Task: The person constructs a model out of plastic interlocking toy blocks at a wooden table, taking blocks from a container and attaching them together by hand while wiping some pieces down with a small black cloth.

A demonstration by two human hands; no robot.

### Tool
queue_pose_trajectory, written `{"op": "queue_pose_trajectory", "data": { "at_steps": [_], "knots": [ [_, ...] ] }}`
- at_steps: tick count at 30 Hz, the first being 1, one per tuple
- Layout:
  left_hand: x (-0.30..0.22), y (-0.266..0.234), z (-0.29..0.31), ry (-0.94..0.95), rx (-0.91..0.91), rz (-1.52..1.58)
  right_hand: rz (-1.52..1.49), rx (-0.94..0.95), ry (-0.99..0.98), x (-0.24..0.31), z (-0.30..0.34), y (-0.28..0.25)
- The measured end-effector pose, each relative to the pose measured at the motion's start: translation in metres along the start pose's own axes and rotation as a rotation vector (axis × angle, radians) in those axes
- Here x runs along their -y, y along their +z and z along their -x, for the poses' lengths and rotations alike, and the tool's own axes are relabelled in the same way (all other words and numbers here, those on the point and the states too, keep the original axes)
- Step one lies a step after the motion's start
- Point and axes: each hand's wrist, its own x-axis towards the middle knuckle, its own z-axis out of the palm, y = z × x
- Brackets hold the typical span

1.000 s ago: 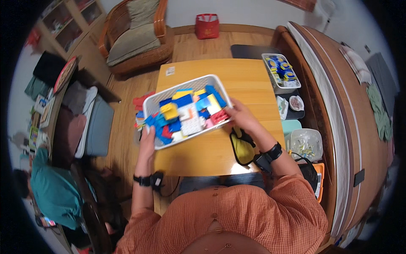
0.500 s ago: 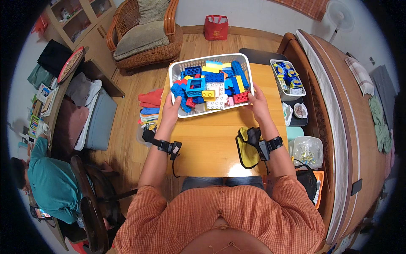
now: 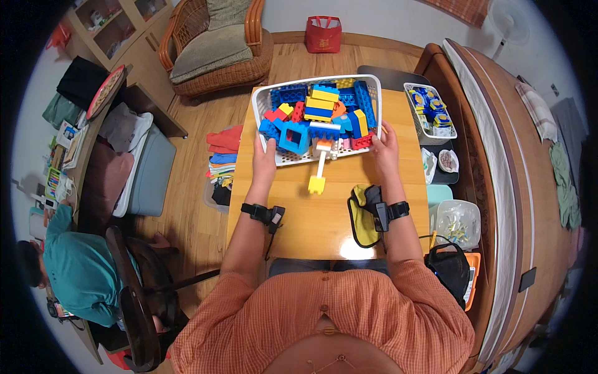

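Observation:
A white basket [image 3: 296, 160] full of toy building bricks is held above the wooden table [image 3: 311, 224], its near side tipped toward me. My left hand [image 3: 264, 161] grips its left end, and my right hand [image 3: 386, 149] grips the right end. Inside lie blue, yellow, red and orange bricks, with a light-blue square frame brick [image 3: 294, 138] near the front. At the near rim a white plate brick [image 3: 321, 163] shows edge-on, sticking out over the wall. A yellow brick [image 3: 316, 184] is just beyond it, outside the basket; whether they touch is unclear.
A yellow-and-black pouch [image 3: 364, 221] lies near my right wrist. Right of the table stand a basket of blue-and-yellow packets [image 3: 430, 112], a bowl [image 3: 448, 161] and a clear tub [image 3: 458, 223]. Folded clothes [image 3: 224, 159] sit at the left. Another person [image 3: 81, 265] sits at the left desk.
The basket has tipped toward me and shifted slightly right, with both hands still on it. The bricks have slid, and the white plate and yellow brick have moved out past the near rim.

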Motion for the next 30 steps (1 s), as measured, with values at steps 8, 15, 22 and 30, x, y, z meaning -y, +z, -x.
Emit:
{"op": "queue_pose_trajectory", "data": {
  "at_steps": [8, 15, 22, 30],
  "knots": [
    [0.005, 0.014, 0.027, -0.137, 0.025, 0.649, -0.022, -0.072, -0.049, -0.01, 0.0, -0.001],
    [0.017, 0.018, 0.021, -0.06, -0.047, 0.515, -0.047, -0.078, -0.073, -0.009, -0.002, -0.01],
    [0.012, 0.011, 0.023, -0.016, -0.002, 0.656, 0.126, -0.071, -0.069, 0.015, -0.009, 0.003],
    [0.016, 0.01, 0.016, -0.017, 0.051, 0.656, 0.183, -0.133, 0.034, 0.009, -0.028, 0.002]
  ]
}}
